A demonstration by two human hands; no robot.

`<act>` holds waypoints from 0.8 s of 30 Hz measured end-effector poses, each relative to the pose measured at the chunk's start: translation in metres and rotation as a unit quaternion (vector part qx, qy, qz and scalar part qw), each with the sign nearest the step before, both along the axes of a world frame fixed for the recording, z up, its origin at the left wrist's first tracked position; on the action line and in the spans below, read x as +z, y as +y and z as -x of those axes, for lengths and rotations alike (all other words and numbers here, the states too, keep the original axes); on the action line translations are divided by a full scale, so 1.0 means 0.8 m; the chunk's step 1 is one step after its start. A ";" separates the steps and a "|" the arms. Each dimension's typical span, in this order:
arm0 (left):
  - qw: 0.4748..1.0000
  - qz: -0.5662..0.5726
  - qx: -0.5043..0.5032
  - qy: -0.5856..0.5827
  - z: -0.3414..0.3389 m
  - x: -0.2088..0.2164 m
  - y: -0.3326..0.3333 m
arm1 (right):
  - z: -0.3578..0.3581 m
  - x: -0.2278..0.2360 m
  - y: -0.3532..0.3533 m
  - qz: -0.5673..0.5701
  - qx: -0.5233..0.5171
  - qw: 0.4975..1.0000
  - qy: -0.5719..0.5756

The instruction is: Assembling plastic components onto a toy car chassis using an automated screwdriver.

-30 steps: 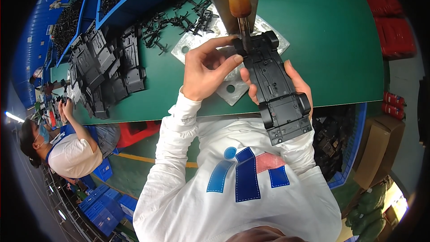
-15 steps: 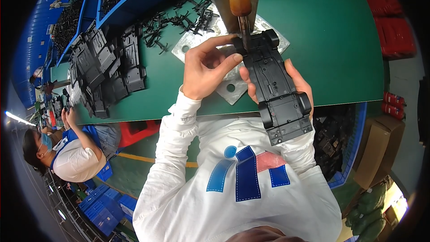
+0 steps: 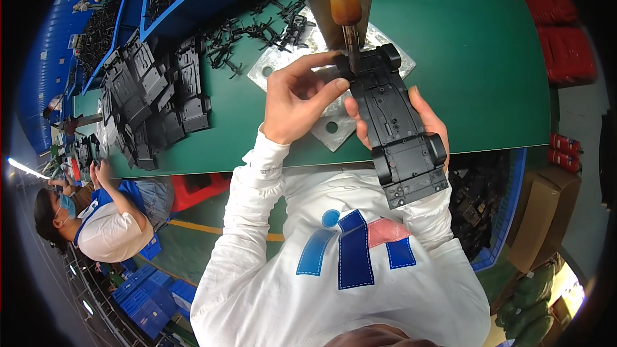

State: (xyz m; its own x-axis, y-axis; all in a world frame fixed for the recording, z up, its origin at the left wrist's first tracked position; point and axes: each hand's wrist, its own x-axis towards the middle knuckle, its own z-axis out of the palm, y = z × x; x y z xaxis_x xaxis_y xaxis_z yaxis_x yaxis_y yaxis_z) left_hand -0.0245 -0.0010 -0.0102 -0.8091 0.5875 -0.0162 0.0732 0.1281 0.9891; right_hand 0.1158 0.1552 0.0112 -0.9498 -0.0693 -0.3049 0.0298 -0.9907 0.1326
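A long black plastic toy-car chassis (image 3: 392, 115) tilts under the metal shaft (image 3: 351, 42) of an upright tool with an amber collar. The shaft's lower end meets the chassis near its far left corner. My right hand (image 3: 427, 112) grips the chassis from below, thumb on one long side and fingers on the other. At that far left corner, my left hand (image 3: 292, 96) is closed, thumb and forefinger pinching the edge beside the shaft. Its other fingers curl inward. Beneath is a silvery metal plate (image 3: 334, 112) with round holes.
Several black chassis plates (image 3: 144, 90) are heaped left on the green table (image 3: 475, 58). Small black forked parts (image 3: 225, 45) lie before a blue bin (image 3: 186, 9). Red containers (image 3: 564, 54) stand right; a blue crate (image 3: 508, 218) sits below. A co-worker (image 3: 109, 228) sits left.
My hands and the chassis hold nearly the same place under the shaft. At the far upper left, another person's arm has come further into view.
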 end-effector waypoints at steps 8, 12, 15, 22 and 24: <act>1.000 0.007 0.000 0.007 0.000 0.002 0.001 | -0.001 -0.005 0.001 0.011 -0.003 1.000 0.008; 1.000 -0.007 0.000 -0.001 0.002 -0.003 0.002 | 0.001 -0.005 0.003 0.012 0.001 1.000 0.005; 1.000 -0.001 -0.001 0.006 0.003 -0.001 0.000 | 0.002 0.000 0.000 0.007 -0.009 1.000 -0.006; 0.996 0.078 -0.028 -0.014 -0.004 0.007 -0.009 | -0.007 -0.004 -0.001 0.069 0.010 0.997 -0.030; 0.994 0.104 -0.026 -0.019 -0.012 0.007 -0.013 | -0.015 -0.008 -0.003 0.073 0.015 0.997 -0.032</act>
State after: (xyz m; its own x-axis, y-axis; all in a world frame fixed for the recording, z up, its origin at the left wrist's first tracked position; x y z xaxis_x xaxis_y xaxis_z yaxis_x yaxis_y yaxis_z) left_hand -0.0148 -0.0117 -0.0044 -0.7743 0.6088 -0.1726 0.0476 0.3280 0.9435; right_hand 0.1276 0.1527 0.0045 -0.9253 -0.1451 -0.3503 0.0456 -0.9597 0.2771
